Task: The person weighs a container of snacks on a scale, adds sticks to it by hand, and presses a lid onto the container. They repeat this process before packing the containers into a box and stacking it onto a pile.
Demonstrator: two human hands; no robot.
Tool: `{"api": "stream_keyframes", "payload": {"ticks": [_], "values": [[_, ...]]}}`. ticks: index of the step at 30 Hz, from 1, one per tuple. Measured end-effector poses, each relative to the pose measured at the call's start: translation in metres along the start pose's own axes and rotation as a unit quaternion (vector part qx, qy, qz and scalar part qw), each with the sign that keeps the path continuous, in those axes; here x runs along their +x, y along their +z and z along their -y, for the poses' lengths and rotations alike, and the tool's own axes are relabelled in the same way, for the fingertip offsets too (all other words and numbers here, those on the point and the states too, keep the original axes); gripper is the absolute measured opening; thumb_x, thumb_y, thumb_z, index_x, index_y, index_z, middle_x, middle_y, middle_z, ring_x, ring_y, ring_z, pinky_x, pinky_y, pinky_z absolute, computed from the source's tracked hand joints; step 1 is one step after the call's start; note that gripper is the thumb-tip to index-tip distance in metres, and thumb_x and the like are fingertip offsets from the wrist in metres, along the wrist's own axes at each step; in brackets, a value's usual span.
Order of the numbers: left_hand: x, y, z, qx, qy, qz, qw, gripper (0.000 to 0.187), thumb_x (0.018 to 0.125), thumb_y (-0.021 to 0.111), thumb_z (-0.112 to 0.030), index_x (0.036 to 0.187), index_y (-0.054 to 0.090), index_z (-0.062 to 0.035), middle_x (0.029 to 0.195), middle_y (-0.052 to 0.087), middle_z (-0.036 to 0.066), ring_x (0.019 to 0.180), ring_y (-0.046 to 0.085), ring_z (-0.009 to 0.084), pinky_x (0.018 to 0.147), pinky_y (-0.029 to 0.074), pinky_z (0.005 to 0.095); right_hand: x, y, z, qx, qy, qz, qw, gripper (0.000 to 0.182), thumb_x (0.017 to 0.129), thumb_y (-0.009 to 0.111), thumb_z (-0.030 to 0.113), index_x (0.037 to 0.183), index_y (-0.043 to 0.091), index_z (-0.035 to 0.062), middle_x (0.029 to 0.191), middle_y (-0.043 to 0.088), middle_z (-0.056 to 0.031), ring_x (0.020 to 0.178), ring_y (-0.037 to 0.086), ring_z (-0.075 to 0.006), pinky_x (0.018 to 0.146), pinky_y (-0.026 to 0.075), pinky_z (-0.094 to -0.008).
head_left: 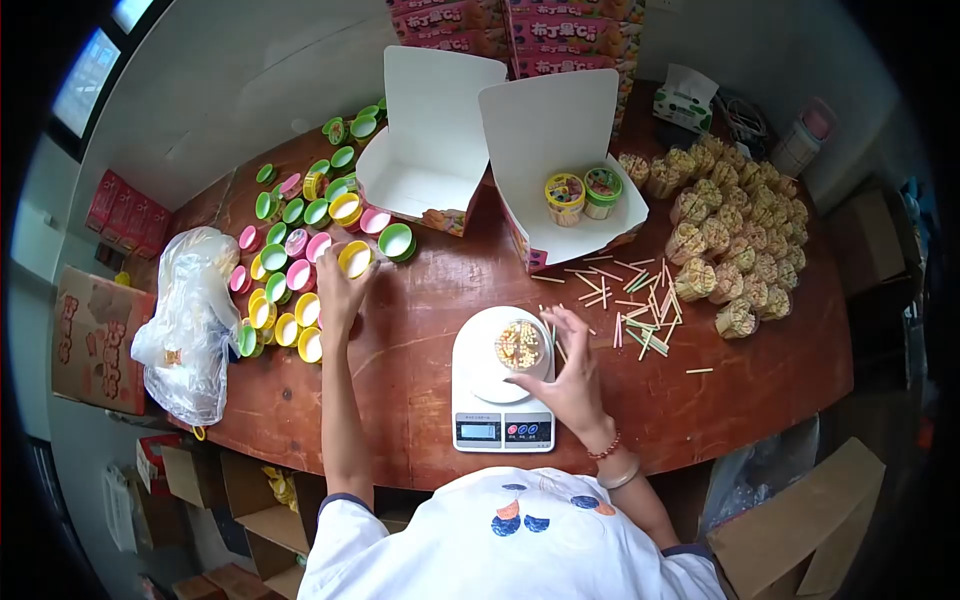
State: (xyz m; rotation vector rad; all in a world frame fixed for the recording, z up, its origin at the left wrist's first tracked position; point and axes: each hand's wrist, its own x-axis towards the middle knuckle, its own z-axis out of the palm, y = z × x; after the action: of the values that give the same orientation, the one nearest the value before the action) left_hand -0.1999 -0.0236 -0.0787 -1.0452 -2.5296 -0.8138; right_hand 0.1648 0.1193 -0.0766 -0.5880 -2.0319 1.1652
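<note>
A yellow lid [355, 259] with a white inside lies between the fingers of my left hand [343, 292], which grips its rim among many green, pink and yellow lids [316, 211]. On the white kitchen scale [466, 385] stands a clear cup [520, 345] filled with thin biscuit sticks, seen from above. My right hand [572, 375] curves around the cup's right side, fingers apart, the thumb at its near edge and the forefinger close to its far right side. Loose biscuit sticks [655, 318] lie scattered to the right of the scale.
Two opened white-lined boxes [430, 170] [548, 120] stand at the back, the right one holding two lidded cups [583, 197]. Several stick-filled cups [735, 230] crowd the right side. A plastic bag [190, 320] sits at the left edge, and pink cartons [570, 35] are stacked behind.
</note>
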Motion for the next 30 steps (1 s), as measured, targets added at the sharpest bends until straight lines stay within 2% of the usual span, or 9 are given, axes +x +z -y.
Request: {"api": "stream_keyframes", "payload": {"ticks": [2, 5, 8, 12, 17, 19, 25, 28, 30], "values": [[-0.03, -0.03, -0.019, -0.056, -0.006, 0.069, 0.996, 0.062, 0.078, 0.086, -0.026, 0.127, 0.057, -0.0018, 0.12, 0.06, 0.02, 0.116, 0.056, 0.0361, 0.1, 0.046, 0.0461, -0.002, -0.035, -0.008, -0.013, 0.013, -0.029, 0.999, 0.08, 0.073, 0.092, 0.014, 0.138, 0.047, 0.0005, 0.132, 0.06, -0.0192, 0.129, 0.058, -0.0321, 0.107, 0.051, -0.0428], [-0.081, -0.064, -0.044, -0.089, -0.006, 0.176, 0.98, 0.064, 0.075, 0.086, -0.02, 0.129, 0.056, -0.0035, 0.121, 0.059, 0.018, 0.116, 0.057, 0.0357, 0.1, 0.048, 0.0449, -0.001, -0.085, -0.03, -0.286, 0.054, -0.073, 0.954, 0.062, 0.072, 0.087, 0.007, 0.126, 0.058, 0.0032, 0.119, 0.06, -0.0151, 0.114, 0.055, -0.0348, 0.102, 0.044, -0.0453], [-0.12, -0.065, -0.049, -0.118, -0.005, 0.198, 0.973, 0.069, 0.073, 0.086, -0.009, 0.134, 0.054, -0.0037, 0.125, 0.058, 0.017, 0.119, 0.058, 0.036, 0.103, 0.049, 0.044, -0.006, -0.115, -0.068, -0.34, 0.103, 0.004, 0.935, 0.055, 0.077, 0.084, 0.008, 0.125, 0.058, 0.0034, 0.118, 0.058, -0.0164, 0.113, 0.054, -0.0354, 0.101, 0.044, -0.0446], [-0.152, -0.05, -0.052, -0.125, -0.034, 0.139, 0.982, 0.071, 0.073, 0.086, -0.006, 0.136, 0.052, -0.0034, 0.129, 0.058, 0.018, 0.122, 0.058, 0.0351, 0.105, 0.049, 0.043, 0.003, -0.114, -0.085, -0.296, 0.091, -0.009, 0.951, 0.02, 0.087, 0.074, 0.001, 0.101, 0.06, -0.0012, 0.092, 0.061, -0.0119, 0.073, 0.056, -0.0224, 0.067, 0.047, -0.0378], [-0.172, -0.039, -0.056, -0.143, -0.082, 0.072, 0.984, 0.073, 0.072, 0.088, -0.006, 0.136, 0.053, -0.0042, 0.129, 0.058, 0.016, 0.122, 0.058, 0.0332, 0.106, 0.048, 0.0433, 0.01, -0.114, -0.076, -0.27, 0.122, 0.005, 0.955, 0.017, 0.088, 0.073, -0.001, 0.096, 0.059, -0.0025, 0.083, 0.059, -0.0116, 0.066, 0.053, -0.0208, 0.063, 0.046, -0.0368], [-0.173, -0.039, -0.059, -0.137, -0.078, 0.071, 0.985, 0.073, 0.072, 0.088, -0.005, 0.136, 0.053, -0.0046, 0.128, 0.058, 0.016, 0.121, 0.058, 0.0335, 0.106, 0.048, 0.0434, 0.013, -0.115, -0.074, -0.271, 0.124, 0.028, 0.954, 0.015, 0.089, 0.072, 0.0, 0.094, 0.058, -0.004, 0.087, 0.061, -0.0154, 0.069, 0.059, -0.0269, 0.063, 0.047, -0.042], [-0.168, -0.049, -0.065, -0.1, -0.059, 0.103, 0.988, 0.075, 0.073, 0.088, -0.008, 0.139, 0.052, -0.0059, 0.134, 0.051, 0.016, 0.124, 0.054, 0.0352, 0.107, 0.047, 0.0449, 0.012, -0.117, -0.079, -0.287, 0.164, 0.025, 0.943, 0.014, 0.089, 0.072, 0.0, 0.094, 0.06, -0.0042, 0.087, 0.065, -0.0166, 0.072, 0.062, -0.0286, 0.064, 0.049, -0.0419], [-0.156, -0.072, -0.09, -0.044, -0.034, 0.099, 0.994, 0.078, 0.074, 0.088, -0.009, 0.142, 0.05, -0.0066, 0.141, 0.044, 0.017, 0.13, 0.049, 0.0364, 0.108, 0.047, 0.0459, 0.01, -0.121, -0.079, -0.267, 0.12, 0.02, 0.956, 0.012, 0.089, 0.072, 0.001, 0.096, 0.064, -0.0022, 0.081, 0.066, -0.0125, 0.065, 0.059, -0.0222, 0.062, 0.049, -0.0363], [-0.147, -0.085, -0.114, -0.07, 0.009, 0.044, 0.997, 0.071, 0.075, 0.086, -0.005, 0.139, 0.054, -0.0061, 0.136, 0.049, 0.017, 0.125, 0.053, 0.0345, 0.104, 0.049, 0.045, 0.015, -0.123, -0.065, -0.214, 0.134, -0.01, 0.967, 0.011, 0.087, 0.074, 0.001, 0.095, 0.066, -0.0017, 0.08, 0.067, -0.0108, 0.063, 0.058, -0.0175, 0.061, 0.048, -0.0324]]}}
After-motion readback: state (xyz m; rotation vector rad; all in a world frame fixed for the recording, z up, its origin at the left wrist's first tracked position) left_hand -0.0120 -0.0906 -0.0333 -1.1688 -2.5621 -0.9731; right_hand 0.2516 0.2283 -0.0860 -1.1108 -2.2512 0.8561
